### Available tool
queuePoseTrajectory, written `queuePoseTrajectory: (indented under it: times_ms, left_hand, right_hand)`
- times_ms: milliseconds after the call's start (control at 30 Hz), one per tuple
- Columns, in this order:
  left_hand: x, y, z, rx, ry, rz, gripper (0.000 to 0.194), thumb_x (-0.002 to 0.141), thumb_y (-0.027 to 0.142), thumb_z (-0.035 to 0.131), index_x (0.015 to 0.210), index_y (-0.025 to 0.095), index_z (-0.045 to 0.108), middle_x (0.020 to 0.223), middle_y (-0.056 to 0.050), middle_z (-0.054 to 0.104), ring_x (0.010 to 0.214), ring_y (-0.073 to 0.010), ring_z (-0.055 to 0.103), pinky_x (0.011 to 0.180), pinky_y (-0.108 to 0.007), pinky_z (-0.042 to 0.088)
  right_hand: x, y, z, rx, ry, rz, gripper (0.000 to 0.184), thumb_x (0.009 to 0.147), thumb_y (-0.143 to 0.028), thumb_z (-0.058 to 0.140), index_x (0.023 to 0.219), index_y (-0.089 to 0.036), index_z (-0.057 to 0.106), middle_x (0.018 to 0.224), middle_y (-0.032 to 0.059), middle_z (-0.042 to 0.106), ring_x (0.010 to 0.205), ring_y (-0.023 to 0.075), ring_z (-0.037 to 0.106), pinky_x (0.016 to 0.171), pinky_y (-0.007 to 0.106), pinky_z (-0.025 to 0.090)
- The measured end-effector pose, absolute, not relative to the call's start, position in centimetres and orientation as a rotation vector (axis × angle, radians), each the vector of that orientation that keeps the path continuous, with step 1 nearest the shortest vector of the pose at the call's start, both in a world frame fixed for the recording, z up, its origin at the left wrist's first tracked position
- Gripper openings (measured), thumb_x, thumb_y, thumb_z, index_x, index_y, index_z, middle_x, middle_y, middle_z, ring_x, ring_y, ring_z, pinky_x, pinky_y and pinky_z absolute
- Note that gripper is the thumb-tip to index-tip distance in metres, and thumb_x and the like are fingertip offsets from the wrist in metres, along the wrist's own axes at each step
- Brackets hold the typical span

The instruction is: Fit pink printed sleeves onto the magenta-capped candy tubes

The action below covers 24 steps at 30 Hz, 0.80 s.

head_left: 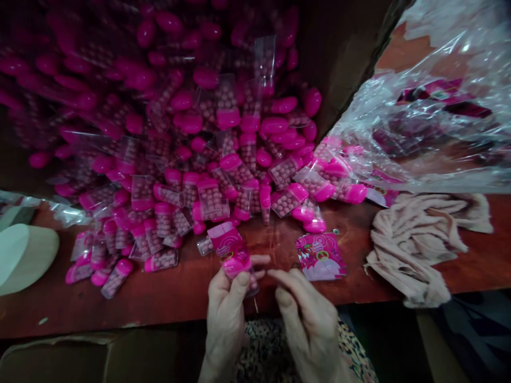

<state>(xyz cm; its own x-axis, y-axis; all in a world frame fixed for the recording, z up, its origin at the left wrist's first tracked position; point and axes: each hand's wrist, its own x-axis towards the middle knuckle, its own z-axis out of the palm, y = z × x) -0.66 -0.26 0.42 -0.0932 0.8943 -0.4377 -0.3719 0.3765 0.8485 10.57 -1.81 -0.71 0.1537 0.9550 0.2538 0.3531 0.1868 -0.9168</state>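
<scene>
Magenta printed paper card and a clear plastic sachet sit clenched in the person's left hand, its thumb pressed across the front and its fingers curled behind, with a pink-capped tube showing at the grip. The card's long axis tilts, its top end pointing up and to the left, away from the person, over a reddish-brown wooden table. The right hand is half open beside it, thumb and forefinger bent towards each other, fingertips just beside the left hand; whether they pinch anything thin cannot be told. Just ahead of the hands lies a large heap of clear sachets, each holding a clear tube of pink beads with a glossy magenta cap, spilling from a dark cardboard box onto the table. A second magenta printed card lies flat to the right, near the right hand and apart from the heap. Further right are a crumpled clear plastic bag with more magenta cards inside and a rumpled beige cloth. A pale cream curved object sits at the far left, and a leopard-print garment shows below the hands
</scene>
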Motion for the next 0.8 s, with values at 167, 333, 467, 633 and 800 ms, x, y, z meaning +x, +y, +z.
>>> queuePoseTrajectory:
  times_ms: [167,333,467,633,800]
  left_hand:
    - [-1.5,-0.4,0.8,0.659,1.169,1.021,0.019,0.076,0.032,0.064,0.081,0.013,0.064,0.061,-0.003,0.063,0.050,-0.0115,0.055,0.046,-0.021,0.045]
    - [-1.5,-0.7,0.9,0.718,1.148,0.836,0.027,0.071,0.039,0.067,0.074,0.013,0.060,0.052,0.000,0.057,0.037,-0.0046,0.044,0.035,-0.015,0.030]
    - [-1.1,-0.8,0.8,0.623,1.118,0.838,0.032,0.069,0.042,0.069,0.081,0.016,0.055,0.048,0.003,0.056,0.032,-0.0031,0.039,0.032,-0.013,0.025]
    - [-0.3,-0.9,0.6,0.527,1.089,0.899,0.027,0.073,0.038,0.066,0.082,0.016,0.054,0.045,0.005,0.055,0.029,-0.0021,0.037,0.030,-0.011,0.026]
    - [0.3,-1.1,0.8,0.471,1.160,1.023,0.023,0.073,0.035,0.068,0.077,0.016,0.055,0.043,0.004,0.055,0.028,-0.0014,0.036,0.030,-0.010,0.026]
  right_hand:
    - [11.8,-0.1,0.2,-1.365,-1.225,0.812,0.011,0.082,-0.025,0.059,0.089,-0.021,0.066,0.077,0.0024,0.061,0.070,0.0136,0.059,0.059,0.023,0.050]
    - [11.3,0.4,0.4,-1.259,-1.068,1.122,0.014,0.080,-0.025,0.061,0.069,-0.019,0.064,0.066,-0.0005,0.056,0.061,0.0111,0.055,0.055,0.021,0.046]
    - [11.3,0.1,0.3,-1.257,-1.019,1.210,0.020,0.082,-0.025,0.058,0.064,-0.018,0.060,0.063,-0.0016,0.052,0.059,0.0102,0.051,0.055,0.021,0.042]
    - [11.2,-0.1,0.6,-1.357,-1.071,1.075,0.022,0.084,-0.024,0.055,0.063,-0.017,0.058,0.062,-0.0017,0.052,0.059,0.0103,0.050,0.056,0.022,0.040]
    - [10.4,-0.2,0.5,-1.330,-0.955,1.170,0.024,0.086,-0.027,0.053,0.064,-0.017,0.056,0.060,-0.0028,0.050,0.055,0.0093,0.049,0.053,0.021,0.040]
